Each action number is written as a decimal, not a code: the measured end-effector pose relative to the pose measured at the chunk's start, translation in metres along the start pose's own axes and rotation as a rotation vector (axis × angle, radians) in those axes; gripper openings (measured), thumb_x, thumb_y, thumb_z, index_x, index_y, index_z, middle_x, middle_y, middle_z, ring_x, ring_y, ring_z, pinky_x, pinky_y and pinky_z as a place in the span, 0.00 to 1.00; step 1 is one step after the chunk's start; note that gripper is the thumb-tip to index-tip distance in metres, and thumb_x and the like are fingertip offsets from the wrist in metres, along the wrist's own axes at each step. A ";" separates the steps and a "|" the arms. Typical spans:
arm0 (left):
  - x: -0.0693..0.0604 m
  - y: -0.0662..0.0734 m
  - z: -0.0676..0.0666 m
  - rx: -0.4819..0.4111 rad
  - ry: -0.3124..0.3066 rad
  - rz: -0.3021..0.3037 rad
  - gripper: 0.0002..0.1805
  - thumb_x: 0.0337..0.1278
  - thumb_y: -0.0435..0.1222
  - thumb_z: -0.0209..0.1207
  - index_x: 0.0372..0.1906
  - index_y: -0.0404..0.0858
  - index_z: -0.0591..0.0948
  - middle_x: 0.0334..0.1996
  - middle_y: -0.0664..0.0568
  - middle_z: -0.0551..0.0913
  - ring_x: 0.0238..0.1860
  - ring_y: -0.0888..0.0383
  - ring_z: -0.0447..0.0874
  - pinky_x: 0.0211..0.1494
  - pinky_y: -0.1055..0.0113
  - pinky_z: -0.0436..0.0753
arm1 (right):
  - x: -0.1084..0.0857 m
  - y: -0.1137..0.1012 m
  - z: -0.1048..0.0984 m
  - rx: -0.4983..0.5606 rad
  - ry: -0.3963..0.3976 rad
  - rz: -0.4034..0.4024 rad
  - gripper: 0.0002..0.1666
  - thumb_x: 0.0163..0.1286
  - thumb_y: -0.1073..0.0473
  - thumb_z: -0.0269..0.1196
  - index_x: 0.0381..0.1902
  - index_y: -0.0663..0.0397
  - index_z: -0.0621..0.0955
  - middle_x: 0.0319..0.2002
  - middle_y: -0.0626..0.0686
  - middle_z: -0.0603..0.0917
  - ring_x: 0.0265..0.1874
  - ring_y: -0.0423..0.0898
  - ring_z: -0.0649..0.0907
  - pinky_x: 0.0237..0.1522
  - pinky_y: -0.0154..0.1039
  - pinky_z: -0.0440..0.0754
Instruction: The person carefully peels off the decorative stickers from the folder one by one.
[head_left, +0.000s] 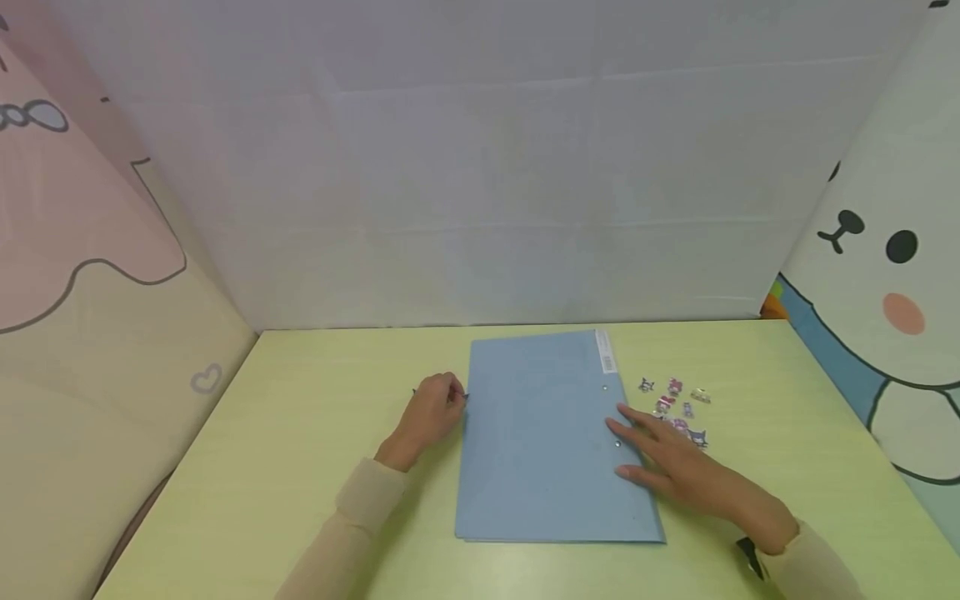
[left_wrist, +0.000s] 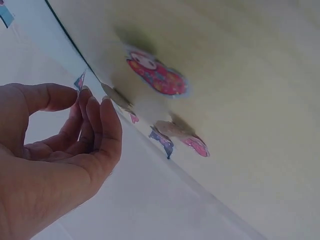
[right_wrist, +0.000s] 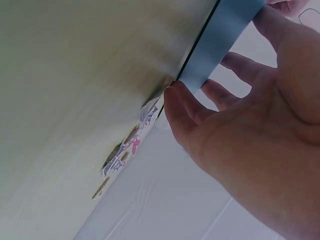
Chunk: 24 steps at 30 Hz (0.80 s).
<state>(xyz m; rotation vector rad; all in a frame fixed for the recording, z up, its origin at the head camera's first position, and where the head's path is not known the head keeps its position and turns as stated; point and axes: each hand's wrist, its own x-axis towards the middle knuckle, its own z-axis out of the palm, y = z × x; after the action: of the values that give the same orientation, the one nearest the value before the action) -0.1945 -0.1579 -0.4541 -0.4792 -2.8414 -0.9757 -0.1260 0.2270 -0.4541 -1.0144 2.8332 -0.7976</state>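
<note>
A blue folder lies on the table, a white barcode label near its top right corner. At its left edge my left hand pinches a small cut-out sticker between thumb and forefinger. Around that hand, in the left wrist view, lie a red character sticker and a purple sticker, along with other pink ones. My right hand rests with spread fingers on the folder's right edge. Beyond it is a group of character stickers, some partly behind the fingers.
The pale yellow-green table meets a white sheet at the back. Printed cloths hang at both sides, with a bear face on the right one. Two small metal snaps sit along the folder's right side.
</note>
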 end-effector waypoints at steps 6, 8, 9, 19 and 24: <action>-0.004 -0.005 -0.001 0.028 0.020 0.029 0.05 0.63 0.21 0.55 0.33 0.29 0.80 0.30 0.44 0.82 0.32 0.52 0.78 0.38 0.59 0.80 | 0.000 -0.001 -0.001 -0.001 0.000 0.008 0.37 0.74 0.48 0.66 0.74 0.58 0.72 0.75 0.65 0.66 0.70 0.69 0.69 0.61 0.68 0.72; -0.006 -0.007 -0.001 0.040 0.022 0.052 0.06 0.63 0.20 0.54 0.32 0.29 0.80 0.29 0.44 0.82 0.32 0.52 0.78 0.38 0.58 0.79 | 0.000 -0.001 -0.001 -0.003 0.002 0.004 0.36 0.74 0.49 0.66 0.74 0.58 0.72 0.74 0.65 0.66 0.70 0.69 0.70 0.61 0.68 0.72; -0.007 -0.008 -0.001 0.045 0.024 0.064 0.07 0.63 0.20 0.54 0.32 0.29 0.80 0.29 0.44 0.82 0.31 0.52 0.78 0.38 0.58 0.79 | 0.000 -0.001 -0.001 -0.006 0.004 0.002 0.36 0.74 0.49 0.66 0.74 0.58 0.72 0.74 0.65 0.66 0.70 0.69 0.70 0.61 0.68 0.73; -0.017 -0.010 -0.002 0.065 -0.007 0.052 0.06 0.60 0.19 0.55 0.32 0.28 0.81 0.29 0.43 0.84 0.30 0.53 0.81 0.36 0.63 0.81 | 0.000 0.000 0.000 -0.007 0.002 0.006 0.36 0.74 0.49 0.65 0.74 0.58 0.72 0.74 0.65 0.66 0.69 0.69 0.70 0.61 0.68 0.73; -0.020 -0.012 -0.001 0.093 0.001 0.057 0.05 0.58 0.21 0.59 0.31 0.30 0.81 0.28 0.46 0.83 0.31 0.52 0.80 0.39 0.59 0.81 | 0.001 0.001 0.002 -0.014 0.007 0.001 0.37 0.73 0.48 0.66 0.74 0.57 0.72 0.75 0.64 0.66 0.69 0.69 0.70 0.61 0.68 0.73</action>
<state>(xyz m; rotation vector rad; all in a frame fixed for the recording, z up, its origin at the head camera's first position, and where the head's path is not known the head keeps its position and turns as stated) -0.1799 -0.1728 -0.4641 -0.5468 -2.8392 -0.8301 -0.1269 0.2265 -0.4560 -1.0132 2.8489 -0.7833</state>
